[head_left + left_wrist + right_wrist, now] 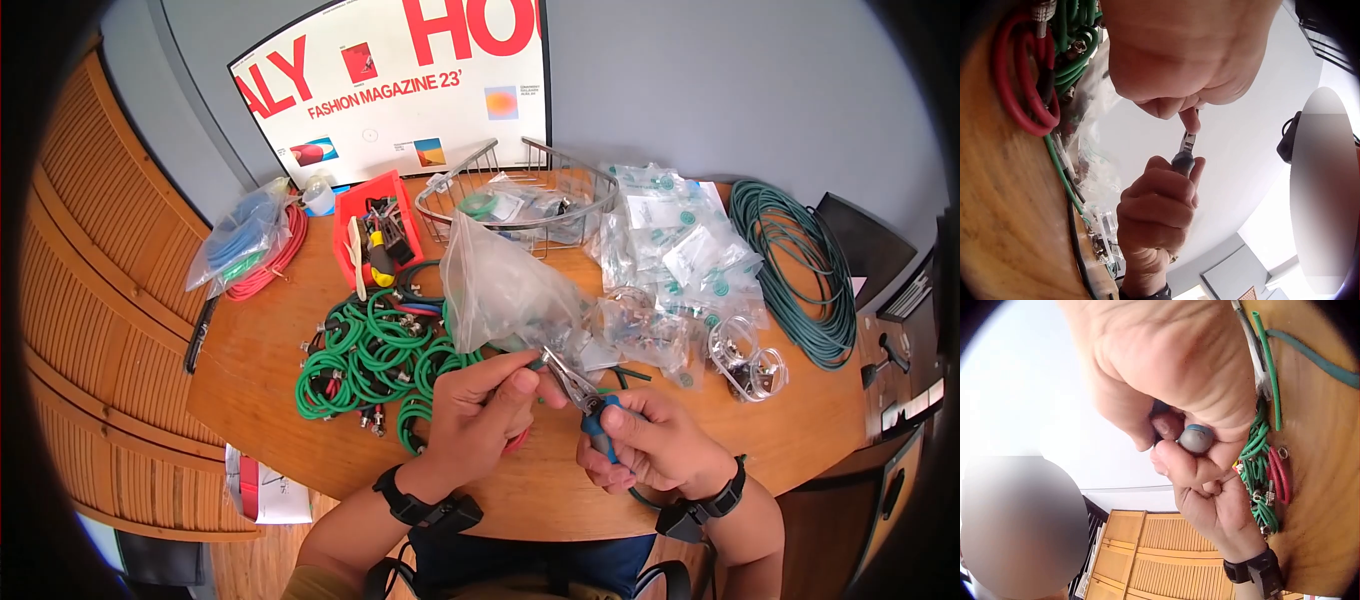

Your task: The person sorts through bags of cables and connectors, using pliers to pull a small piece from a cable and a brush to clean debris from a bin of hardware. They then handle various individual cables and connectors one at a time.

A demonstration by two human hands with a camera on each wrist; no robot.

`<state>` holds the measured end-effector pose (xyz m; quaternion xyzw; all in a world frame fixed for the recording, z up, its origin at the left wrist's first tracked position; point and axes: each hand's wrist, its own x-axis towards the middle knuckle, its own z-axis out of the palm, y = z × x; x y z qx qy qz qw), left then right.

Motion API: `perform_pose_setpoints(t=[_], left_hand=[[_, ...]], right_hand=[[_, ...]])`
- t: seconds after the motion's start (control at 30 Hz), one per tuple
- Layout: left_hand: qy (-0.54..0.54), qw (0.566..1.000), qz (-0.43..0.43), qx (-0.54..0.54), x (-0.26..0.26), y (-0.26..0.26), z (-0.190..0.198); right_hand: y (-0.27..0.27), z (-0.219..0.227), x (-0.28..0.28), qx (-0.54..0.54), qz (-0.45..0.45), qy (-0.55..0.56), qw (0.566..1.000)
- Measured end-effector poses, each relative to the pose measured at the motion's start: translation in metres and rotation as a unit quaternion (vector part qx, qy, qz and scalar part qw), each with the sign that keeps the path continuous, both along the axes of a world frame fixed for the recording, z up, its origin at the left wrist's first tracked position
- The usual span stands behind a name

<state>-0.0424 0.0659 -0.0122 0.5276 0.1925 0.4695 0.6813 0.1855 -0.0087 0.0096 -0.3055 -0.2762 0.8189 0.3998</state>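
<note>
My right hand (655, 440) grips the blue-and-grey handles of a pair of pliers (597, 425), their metal nose pointing up and left towards my left hand. My left hand (475, 415) pinches a small dark green cable end (537, 364) between thumb and fingers, right at the tips of the pliers. In the left wrist view the pliers' nose (1189, 141) meets the fingertips, which hide most of the cable. From the right wrist only the rounded handle end (1196, 439) shows, wrapped by the fingers. Both hands are above the table's near side.
Green coiled cables with metal connectors (375, 345) lie left of the hands. Behind stand a red bin (345, 235) of tools and a wire basket (430, 215). Plastic bags (500, 280) fill the middle; a dark green cable coil (800, 270) lies right on the wooden table (260, 370).
</note>
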Motion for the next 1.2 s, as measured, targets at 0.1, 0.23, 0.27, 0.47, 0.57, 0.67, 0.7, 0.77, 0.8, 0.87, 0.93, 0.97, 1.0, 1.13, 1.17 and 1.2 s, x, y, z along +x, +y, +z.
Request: perform_pose_setpoints(t=[0.1,0.23,0.27,0.47,0.57,0.67,0.7,0.77,0.8,0.87,0.93,0.97,1.0,1.13,1.17,1.2], left_hand=[[-0.018,0.999,-0.016,-0.022,-0.001,0.002,-0.001],[-0.024,0.998,-0.023,-0.046,0.002,-0.001,0.002],[-0.022,0.998,-0.019,-0.055,0.002,-0.001,0.002],[0.007,0.998,-0.005,-0.063,0.005,0.000,0.004],[-0.035,0.993,-0.028,-0.113,0.005,-0.002,0.009],[-0.075,0.985,-0.068,-0.142,0.001,0.001,0.007],[-0.076,0.985,-0.068,-0.141,0.001,0.001,0.007],[-0.100,0.973,-0.099,-0.182,0.001,0.003,0.009],[-0.101,0.973,-0.097,-0.181,0.000,0.003,0.008],[-0.130,0.965,-0.123,-0.194,-0.001,0.004,0.006],[-0.143,0.962,-0.143,-0.186,-0.003,0.005,0.001],[-0.156,0.958,-0.163,-0.178,-0.004,0.005,-0.001],[-0.156,0.958,-0.162,-0.177,-0.005,0.005,-0.002],[-0.154,0.950,-0.217,-0.165,-0.006,0.001,-0.002],[-0.149,0.950,-0.224,-0.156,-0.005,0.001,-0.002],[-0.148,0.950,-0.225,-0.158,-0.005,0.002,-0.002]], right_hand=[[0.002,-0.002,0.000,-0.001,0.006,0.018,1.000],[0.003,-0.001,-0.002,0.048,-0.001,-0.022,0.999],[0.002,0.001,-0.008,0.143,-0.055,-0.143,0.978],[0.001,0.004,-0.011,0.360,-0.165,-0.478,0.784],[-0.001,0.001,-0.016,0.294,-0.154,-0.391,0.858],[-0.002,-0.001,-0.018,0.158,-0.109,-0.198,0.961],[-0.002,-0.001,-0.018,0.100,-0.080,-0.114,0.985],[-0.003,-0.005,-0.019,0.084,-0.071,-0.077,0.991],[-0.003,-0.007,-0.019,0.068,-0.063,-0.038,0.995],[-0.004,-0.012,-0.018,0.071,-0.048,-0.004,0.996],[-0.004,-0.013,-0.017,0.075,-0.033,0.030,0.996],[-0.005,-0.011,-0.016,0.076,-0.022,0.043,0.996],[-0.005,-0.010,-0.015,0.078,-0.010,0.057,0.995],[-0.003,-0.006,-0.004,0.080,-0.018,0.129,0.988],[-0.002,-0.004,-0.001,0.104,-0.060,0.082,0.989],[-0.001,-0.003,0.002,0.126,-0.104,0.034,0.986]])
